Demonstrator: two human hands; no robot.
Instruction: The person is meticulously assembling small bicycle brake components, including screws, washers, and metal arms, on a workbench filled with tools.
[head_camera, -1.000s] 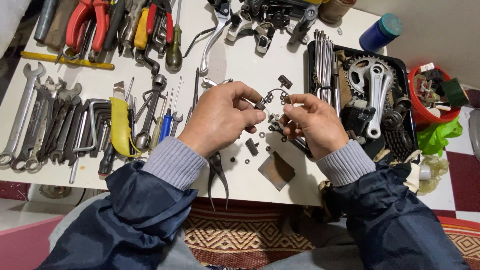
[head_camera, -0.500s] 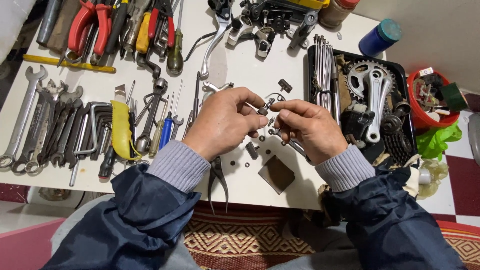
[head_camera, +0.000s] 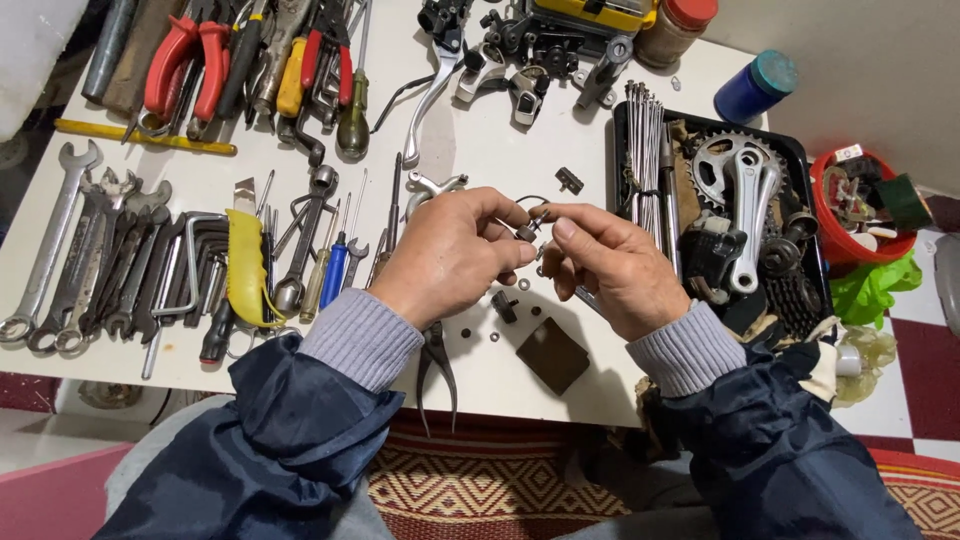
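Both hands have drifted a little up and left over the white table (head_camera: 480, 150) since the earlier frames, fingertips kept together on the same part. Left hand (head_camera: 452, 255) pinches a small dark metal bracket piece (head_camera: 527, 231) between thumb and forefinger, other fingers curled under. Right hand (head_camera: 612, 265) meets it from the other side, thumb and forefinger closed on the same small piece, near a thin wire loop (head_camera: 530, 200) that arcs just above the fingertips. Piece sits in the air above the table centre, between the two hands, too small to tell its exact shape.

Below the hands on the table: loose washers and small nuts (head_camera: 495, 335), a flat dark brown square pad (head_camera: 552, 355), dark pliers (head_camera: 437, 372) partly under the left grey cuff. Small black brake block (head_camera: 569, 180) lies just above the hands. Left side: row of steel spanners (head_camera: 70, 250), a yellow-handled tool (head_camera: 245, 265), a blue-handled screwdriver (head_camera: 335, 272). Right side: black tray (head_camera: 800, 165) with a silver crank and chainring (head_camera: 745, 195) and a bundle of spokes (head_camera: 645, 150). Red tub (head_camera: 832, 240) just beyond the tray.
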